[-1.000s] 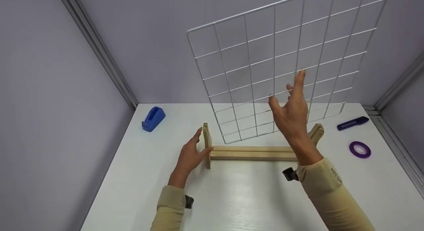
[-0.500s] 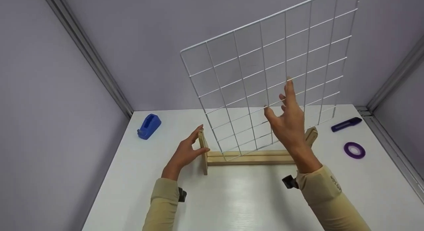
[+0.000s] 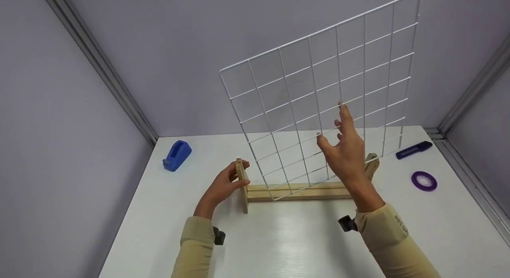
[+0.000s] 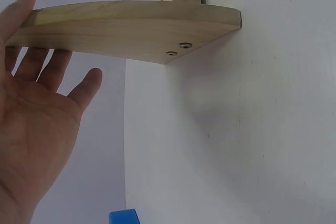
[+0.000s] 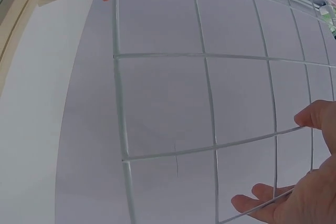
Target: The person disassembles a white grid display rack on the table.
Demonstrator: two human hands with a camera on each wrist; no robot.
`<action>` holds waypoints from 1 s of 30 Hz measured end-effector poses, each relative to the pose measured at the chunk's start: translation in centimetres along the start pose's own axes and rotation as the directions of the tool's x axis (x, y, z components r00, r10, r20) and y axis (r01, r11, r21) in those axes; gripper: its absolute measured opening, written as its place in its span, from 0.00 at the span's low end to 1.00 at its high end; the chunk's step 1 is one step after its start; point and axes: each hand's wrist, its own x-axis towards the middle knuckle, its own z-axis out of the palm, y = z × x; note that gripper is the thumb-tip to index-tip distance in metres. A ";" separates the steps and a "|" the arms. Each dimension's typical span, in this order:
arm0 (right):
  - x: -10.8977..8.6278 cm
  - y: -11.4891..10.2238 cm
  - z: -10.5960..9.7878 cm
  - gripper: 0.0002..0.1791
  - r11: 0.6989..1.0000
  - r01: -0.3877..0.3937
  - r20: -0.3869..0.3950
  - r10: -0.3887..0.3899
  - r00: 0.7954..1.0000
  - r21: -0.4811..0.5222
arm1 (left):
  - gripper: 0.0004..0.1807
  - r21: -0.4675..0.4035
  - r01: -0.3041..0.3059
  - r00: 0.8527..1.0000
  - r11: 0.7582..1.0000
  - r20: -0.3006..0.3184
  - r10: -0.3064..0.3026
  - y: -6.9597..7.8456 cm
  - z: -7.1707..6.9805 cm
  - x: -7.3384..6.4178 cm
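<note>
A wooden stand (image 3: 303,193) lies on the white table, a long grooved bar between two end boards. My left hand (image 3: 223,187) holds its left end board (image 4: 121,30), thumb on one side and fingers on the other. Two screw heads show in that board in the left wrist view. My right hand (image 3: 347,150) grips a white wire grid panel (image 3: 279,48) by its inner wires, thumb and fingertips at the wires. The panel stands tilted above the stand, its lower left corner in front of the bar. My right forearm hides part of the right end board (image 3: 372,165).
A blue tape dispenser (image 3: 177,155) stands at the back left of the table. At the right lie a dark purple cutter-like tool (image 3: 414,150) and a purple tape roll (image 3: 416,185). Grey walls (image 3: 191,51) rise behind and at both sides.
The grid panel has come down and left with my right hand, its lower edge now overlapping the bar in view. My left fingers have closed further round the end board. The view has shifted slightly.
</note>
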 end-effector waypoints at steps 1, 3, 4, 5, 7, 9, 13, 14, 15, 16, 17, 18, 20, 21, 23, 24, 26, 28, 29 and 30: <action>0.0 0.0 0.0 0.47 1.000 -0.004 0.002 0.004 1.000 -0.003 | 0.30 0.001 0.001 1.000 1.000 0.001 -0.001 0.0 0.0 0.0; 0.0 0.0 -0.1 0.48 1.000 -0.005 0.005 0.005 1.000 -0.010 | 0.28 -0.001 0.003 1.000 1.000 -0.001 -0.003 -0.1 0.0 0.0; 0.0 0.0 -0.1 0.48 1.000 -0.003 0.007 0.003 1.000 -0.011 | 0.28 -0.003 0.003 1.000 1.000 -0.002 -0.003 -0.1 0.0 0.0; 0.0 0.0 -0.2 0.48 1.000 -0.001 0.008 0.001 1.000 -0.011 | 0.27 -0.001 0.002 1.000 1.000 -0.005 -0.002 -0.1 0.1 0.1; 0.0 -0.1 -0.3 0.48 1.000 0.009 0.003 -0.009 1.000 -0.011 | 0.26 -0.001 -0.002 1.000 1.000 -0.010 0.002 -0.1 0.1 0.1; 0.0 -0.2 -0.4 0.47 1.000 0.021 -0.005 -0.021 1.000 -0.005 | 0.25 0.002 -0.002 1.000 1.000 -0.018 0.002 -0.1 0.1 0.0; 0.1 -0.3 -0.5 0.46 0.999 0.037 -0.015 -0.037 0.999 0.008 | 0.24 0.003 0.003 0.999 1.000 -0.035 -0.003 -0.2 0.2 -0.2; 0.1 -0.3 -0.5 0.45 0.999 0.038 -0.016 -0.038 0.999 0.009 | 0.24 0.003 0.005 0.999 1.000 -0.039 -0.004 -0.2 0.2 -0.3; 0.0 -0.2 -0.5 0.45 0.999 0.035 -0.015 -0.035 0.999 0.008 | 0.24 0.002 0.003 0.999 1.000 -0.042 -0.003 -0.3 0.3 -0.4; 0.0 -0.2 -0.6 0.44 0.999 0.031 -0.013 -0.031 0.999 0.006 | 0.24 0.001 0.004 0.999 1.000 -0.046 -0.004 -0.3 0.3 -0.5; 0.0 -0.1 -0.6 0.43 1.000 0.028 -0.012 -0.027 1.000 0.002 | 0.24 -0.001 0.006 0.999 1.000 -0.052 -0.006 -0.3 0.3 -0.6; -0.1 -0.1 -0.7 0.43 1.000 0.023 -0.009 -0.023 1.000 -0.003 | 0.24 0.000 0.005 0.998 1.000 -0.058 -0.005 -0.3 0.3 -0.7; -0.1 0.0 -0.9 0.43 1.000 0.016 -0.004 -0.016 1.000 -0.014 | 0.25 0.001 0.002 0.997 1.000 -0.072 -0.002 -0.4 0.3 -1.0; -0.2 0.1 -1.0 0.43 1.000 0.013 -0.002 -0.013 1.000 -0.019 | 0.25 -0.002 -0.001 0.997 1.000 -0.079 0.001 -0.4 0.4 -1.1; -0.3 0.2 -1.2 0.43 0.999 0.012 0.001 -0.012 1.000 -0.035 | 0.26 -0.005 -0.003 0.995 1.000 -0.096 0.003 -0.5 0.4 -1.2; -0.4 0.2 -1.2 0.43 0.999 0.012 0.000 -0.012 1.000 -0.038 | 0.26 -0.007 -0.006 0.995 1.000 -0.103 0.005 -0.5 0.5 -1.3; -0.5 0.4 -1.4 0.44 0.999 0.016 0.002 -0.016 1.000 -0.036 | 0.26 -0.010 -0.010 0.993 1.000 -0.117 0.009 -0.7 0.6 -1.5; -0.7 0.6 -1.5 0.45 0.999 0.024 0.005 -0.024 1.000 -0.034 | 0.26 -0.009 -0.016 0.991 1.000 -0.136 0.015 -0.8 0.8 -1.7; -0.7 0.7 -1.6 0.45 0.999 0.030 0.007 -0.029 1.000 -0.030 | 0.26 -0.003 -0.023 0.989 1.000 -0.144 0.022 -0.9 0.8 -1.8; -0.8 0.9 -1.6 0.46 0.999 0.031 0.010 -0.031 0.999 -0.024 | 0.26 0.003 -0.028 0.988 1.000 -0.154 0.028 -0.9 1.0 -1.9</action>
